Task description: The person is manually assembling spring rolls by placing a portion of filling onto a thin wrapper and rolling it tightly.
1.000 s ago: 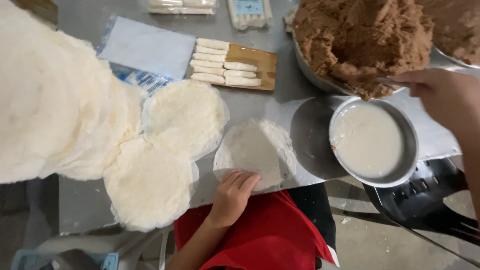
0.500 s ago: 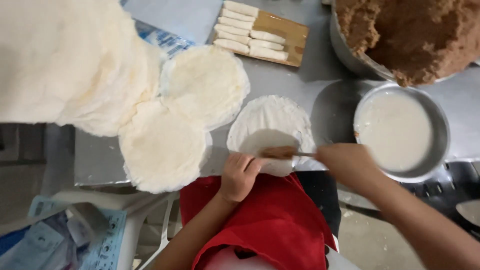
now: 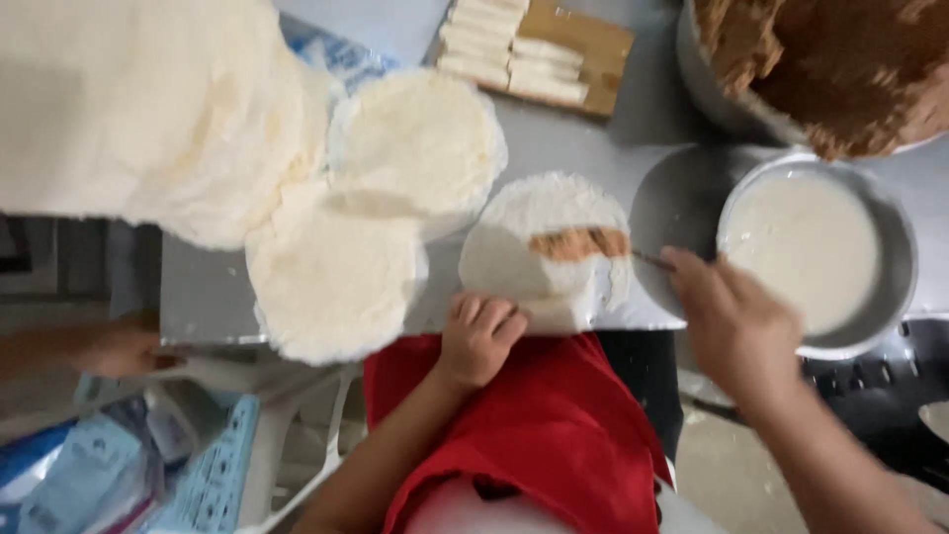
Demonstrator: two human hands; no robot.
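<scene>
Two hands at one round wrapper (image 3: 539, 232): left (image 3: 479, 336) flat on its edge, right (image 3: 736, 321) gripping a utensil (image 3: 652, 260)

I sit at a grey metal table (image 3: 198, 302). Below me, a pale floor (image 3: 712, 465). A white plastic chair (image 3: 297, 425) stands at my left.

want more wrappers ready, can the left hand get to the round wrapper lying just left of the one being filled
Probably yes. The left hand rests at the near edge of the filled wrapper, and the spare round wrapper lies right beside it on the table, with nothing in between.
</scene>
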